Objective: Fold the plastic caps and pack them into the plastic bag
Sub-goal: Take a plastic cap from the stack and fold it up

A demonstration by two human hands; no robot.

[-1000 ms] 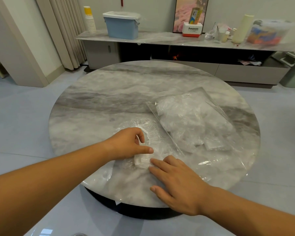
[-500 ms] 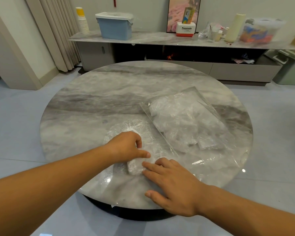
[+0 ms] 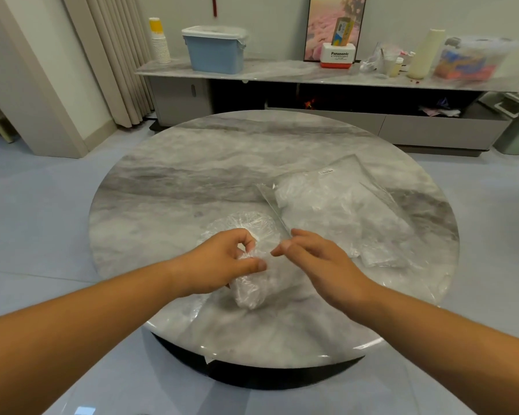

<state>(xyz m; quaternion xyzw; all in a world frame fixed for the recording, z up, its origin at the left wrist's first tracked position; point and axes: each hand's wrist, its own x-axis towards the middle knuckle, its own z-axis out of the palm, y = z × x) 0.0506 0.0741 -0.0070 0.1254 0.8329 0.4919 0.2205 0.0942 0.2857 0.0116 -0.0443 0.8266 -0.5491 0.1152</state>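
A folded clear plastic cap (image 3: 252, 287) hangs crumpled just above the round marble table (image 3: 222, 175). My left hand (image 3: 222, 262) pinches its top between thumb and fingers. My right hand (image 3: 315, 262) hovers beside it on the right, fingers loosely bent, holding nothing that I can see. Another clear cap (image 3: 246, 223) lies spread flat on the table just beyond my left hand. To the right lies a clear plastic bag (image 3: 342, 214) with several folded caps inside, its open edge facing my hands.
A low marble sideboard (image 3: 282, 74) runs along the back wall with a blue lidded bin (image 3: 215, 52), stacked paper cups (image 3: 159, 40), a Panasonic box (image 3: 337, 56) and other containers. A curtain (image 3: 114, 55) hangs at the left. Grey floor surrounds the table.
My left hand has lifted the folded cap off the table. My right hand has risen from pressing flat on it and now hovers beside it.
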